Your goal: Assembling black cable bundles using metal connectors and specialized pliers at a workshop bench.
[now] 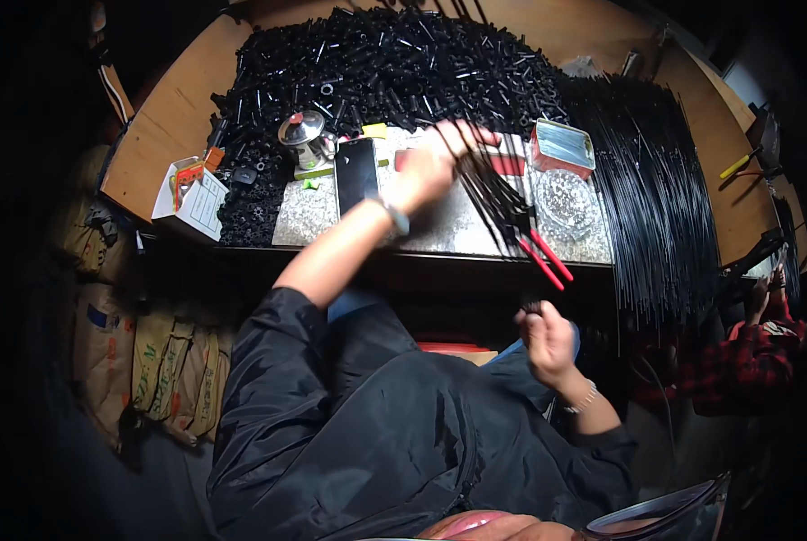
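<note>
My left hand [441,162], blurred by motion, reaches over the metal work plate [308,216]. Its fingers are closed around a bundle of thin black strands [492,191], which slants down to the right. Beneath the lower end of the bundle, red-handled pliers [548,260] jut over the plate's front edge. Close to my body, my right hand [549,343] makes a fist; a small dark thing shows at its top, too blurred to name. A dark-screened phone [357,171] lies left of the strands, partly behind my left forearm.
Black tubular parts [385,68] form a big heap at the back. Many long black rods [651,198] overhang the right edge. A glass dish [566,206], a rectangular tin [562,144], a lidded metal cup [304,140] and a white box [189,198] stand around. Another person's sleeve [755,365] shows right.
</note>
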